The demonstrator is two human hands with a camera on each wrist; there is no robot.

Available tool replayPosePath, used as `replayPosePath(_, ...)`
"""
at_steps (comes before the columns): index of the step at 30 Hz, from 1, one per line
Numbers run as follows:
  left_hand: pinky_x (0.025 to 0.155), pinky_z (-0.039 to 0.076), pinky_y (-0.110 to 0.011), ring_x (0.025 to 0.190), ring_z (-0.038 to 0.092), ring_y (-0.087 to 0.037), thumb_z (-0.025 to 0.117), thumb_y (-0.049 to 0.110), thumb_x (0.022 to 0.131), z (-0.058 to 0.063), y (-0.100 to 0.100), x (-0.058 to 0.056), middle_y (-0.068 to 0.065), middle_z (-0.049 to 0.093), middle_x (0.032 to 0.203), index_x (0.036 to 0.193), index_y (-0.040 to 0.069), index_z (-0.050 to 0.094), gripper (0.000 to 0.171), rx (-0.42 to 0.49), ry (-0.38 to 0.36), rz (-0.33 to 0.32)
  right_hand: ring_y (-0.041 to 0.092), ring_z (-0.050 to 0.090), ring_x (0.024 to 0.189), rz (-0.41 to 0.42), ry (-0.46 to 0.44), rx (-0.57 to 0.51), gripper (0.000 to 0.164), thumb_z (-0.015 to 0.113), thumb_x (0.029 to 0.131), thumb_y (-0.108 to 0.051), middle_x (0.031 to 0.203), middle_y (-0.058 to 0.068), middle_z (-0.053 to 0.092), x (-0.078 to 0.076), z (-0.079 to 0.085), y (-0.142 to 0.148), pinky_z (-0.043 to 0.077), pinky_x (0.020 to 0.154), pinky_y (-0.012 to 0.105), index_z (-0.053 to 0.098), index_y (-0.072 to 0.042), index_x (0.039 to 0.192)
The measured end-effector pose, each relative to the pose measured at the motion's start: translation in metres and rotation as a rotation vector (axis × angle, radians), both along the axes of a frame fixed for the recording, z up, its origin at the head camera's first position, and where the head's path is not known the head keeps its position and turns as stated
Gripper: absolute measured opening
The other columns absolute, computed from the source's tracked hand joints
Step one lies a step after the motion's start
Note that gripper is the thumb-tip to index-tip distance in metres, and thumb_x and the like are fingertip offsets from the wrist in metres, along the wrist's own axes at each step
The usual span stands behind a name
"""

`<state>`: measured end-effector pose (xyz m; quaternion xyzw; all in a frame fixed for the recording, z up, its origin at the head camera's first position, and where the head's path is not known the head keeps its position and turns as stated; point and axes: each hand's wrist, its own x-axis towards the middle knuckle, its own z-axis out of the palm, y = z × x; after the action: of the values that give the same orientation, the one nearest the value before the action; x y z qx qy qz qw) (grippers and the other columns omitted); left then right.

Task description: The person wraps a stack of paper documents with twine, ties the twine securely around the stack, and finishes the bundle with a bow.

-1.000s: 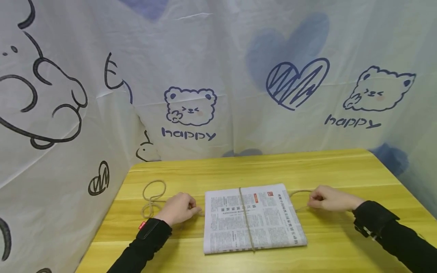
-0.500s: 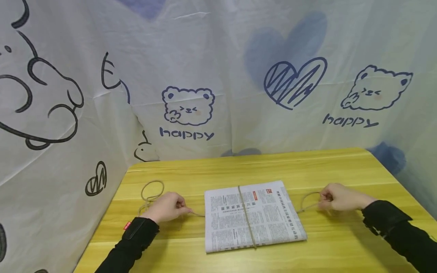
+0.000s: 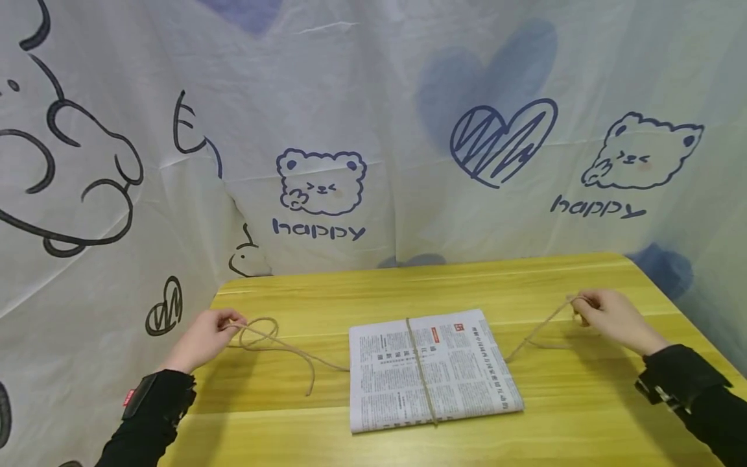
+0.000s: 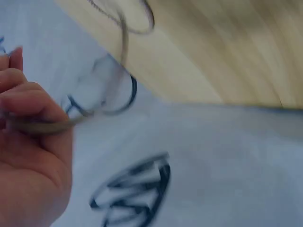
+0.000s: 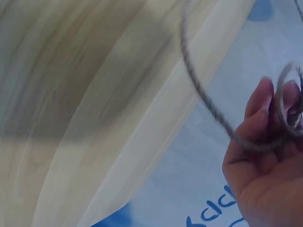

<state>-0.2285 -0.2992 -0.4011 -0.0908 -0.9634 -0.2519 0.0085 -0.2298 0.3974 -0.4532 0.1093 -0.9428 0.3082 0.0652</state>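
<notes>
A folded stack of newspaper (image 3: 461,370) lies on the table, with a strand of brown twine (image 3: 421,373) crossing its top from back to front. More twine runs out from beneath both sides. My left hand (image 3: 204,337), off to the left, pinches the twine (image 3: 286,347) on that side; a loop and a loose end hang by the fingers. On the other side my right hand (image 3: 615,318) pinches the right length of twine (image 3: 539,327), raised off the table. In the right wrist view the twine (image 5: 203,97) curls through the bent fingers of that hand (image 5: 270,161).
The yellow wood-grain table (image 3: 443,447) has its far edge against a white cloth backdrop (image 3: 403,130) printed with bears and hearts. Cloth also hangs along the left and right sides.
Both hands have moved outward, away from the newspaper, and slightly up, drawing the twine out on each side. The newspaper has stayed almost in place.
</notes>
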Motion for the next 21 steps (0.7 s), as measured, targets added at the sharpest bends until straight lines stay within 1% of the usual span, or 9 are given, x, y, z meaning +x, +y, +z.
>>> replayPosePath(5,0.07,0.05,-0.038,0.09,0.067,-0.034,0.049,0.016,0.105,0.013,-0.024,0.008,-0.028,0.07,0.11,0.118,-0.008,0.067,0.032,-0.03,0.068,0.105,0.009,0.046,0.068,-0.097,0.08,-0.031,0.035,0.044,0.108,-0.04,0.085,0.004,0.059,-0.032,-0.051,0.05,0.035,0.057,0.034,0.061,-0.009,0.107)
replayPosePath(7,0.072,0.05,-0.043,0.092,0.067,-0.037,0.045,0.021,0.107,0.018,-0.03,0.011,-0.03,0.069,0.111,0.12,-0.008,0.066,0.038,-0.05,0.091,0.151,0.008,0.054,0.076,-0.121,0.084,-0.033,0.038,0.042,0.108,-0.042,0.096,0.006,0.062,-0.043,-0.068,0.069,0.041,0.062,0.03,0.057,-0.009,0.121)
replayPosePath(10,0.07,0.046,-0.043,0.087,0.063,-0.038,0.041,0.025,0.108,0.024,-0.038,0.014,-0.032,0.067,0.112,0.12,-0.008,0.065,0.043,-0.071,0.139,0.203,0.002,0.059,0.081,-0.226,0.135,-0.026,0.039,0.039,0.107,-0.046,0.103,0.004,0.063,-0.055,-0.085,0.082,0.049,0.067,0.026,0.053,-0.015,0.127)
replayPosePath(13,0.067,0.041,-0.042,0.082,0.06,-0.04,0.039,0.031,0.109,0.031,-0.043,0.015,-0.032,0.066,0.105,0.117,-0.009,0.066,0.048,-0.102,0.188,0.268,0.003,0.057,0.086,-0.291,0.209,-0.045,0.033,0.043,0.107,-0.044,0.106,0.003,0.061,-0.051,-0.073,0.075,0.048,0.069,0.03,0.054,-0.018,0.123)
replayPosePath(14,0.066,0.041,-0.043,0.082,0.059,-0.042,0.038,0.034,0.109,0.033,-0.044,0.015,-0.033,0.065,0.104,0.117,-0.009,0.065,0.051,-0.111,0.193,0.291,0.005,0.055,0.088,-0.322,0.243,-0.04,0.028,0.045,0.106,-0.041,0.106,0.002,0.061,-0.047,-0.064,0.068,0.045,0.069,0.031,0.056,-0.019,0.12)
replayPosePath(16,0.067,0.043,-0.048,0.087,0.06,-0.049,0.034,0.041,0.109,0.037,-0.044,0.015,-0.035,0.064,0.105,0.119,-0.01,0.062,0.059,-0.128,0.18,0.327,0.019,0.053,0.098,-0.334,0.291,-0.04,0.019,0.054,0.104,-0.03,0.106,0.008,0.06,-0.03,-0.035,0.045,0.04,0.081,0.041,0.062,-0.014,0.112)
replayPosePath(18,0.067,0.043,-0.047,0.082,0.062,-0.045,0.03,0.046,0.109,0.039,-0.043,0.015,-0.032,0.067,0.101,0.122,-0.008,0.06,0.063,-0.113,0.145,0.339,0.032,0.046,0.101,-0.364,0.335,0.006,0.012,0.062,0.1,-0.019,0.103,0.013,0.056,-0.013,-0.009,0.02,0.03,0.085,0.05,0.069,-0.01,0.103)
replayPosePath(19,0.068,0.044,-0.046,0.079,0.064,-0.042,0.029,0.047,0.109,0.04,-0.041,0.015,-0.03,0.069,0.099,0.124,-0.007,0.06,0.064,-0.09,0.126,0.333,0.038,0.046,0.098,-0.351,0.35,0.015,0.01,0.066,0.096,-0.013,0.1,0.017,0.056,-0.006,0.002,0.011,0.029,0.082,0.052,0.071,-0.005,0.099)
replayPosePath(21,0.069,0.047,-0.042,0.073,0.066,-0.028,0.028,0.043,0.111,0.04,-0.038,0.014,-0.025,0.071,0.094,0.126,-0.007,0.059,0.061,-0.029,0.097,0.296,0.043,0.044,0.086,-0.311,0.347,0.024,0.011,0.071,0.093,-0.012,0.09,0.02,0.056,-0.002,0.006,0.007,0.028,0.076,0.052,0.076,-0.004,0.097)
